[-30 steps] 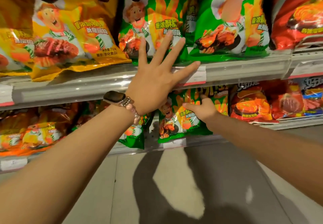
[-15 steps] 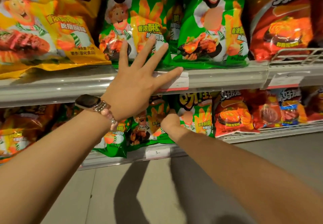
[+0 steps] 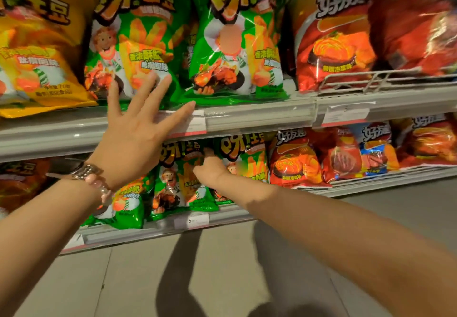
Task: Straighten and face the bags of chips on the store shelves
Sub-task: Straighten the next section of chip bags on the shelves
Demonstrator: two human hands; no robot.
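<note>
On the lower shelf I see the small green chip bags standing in a loose row, one at the left leaning out over the edge. My right hand is curled against the top of one of them; I cannot tell whether it grips the bag. My left hand is spread flat, fingers wide, holding nothing, in front of the upper shelf edge. Above stand bigger green bags, yellow bags left, red bags right.

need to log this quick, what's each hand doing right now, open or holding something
Left hand: open, fingers spread, holding nothing.
Right hand: among the lower-shelf green bags; grip cannot be told.
</note>
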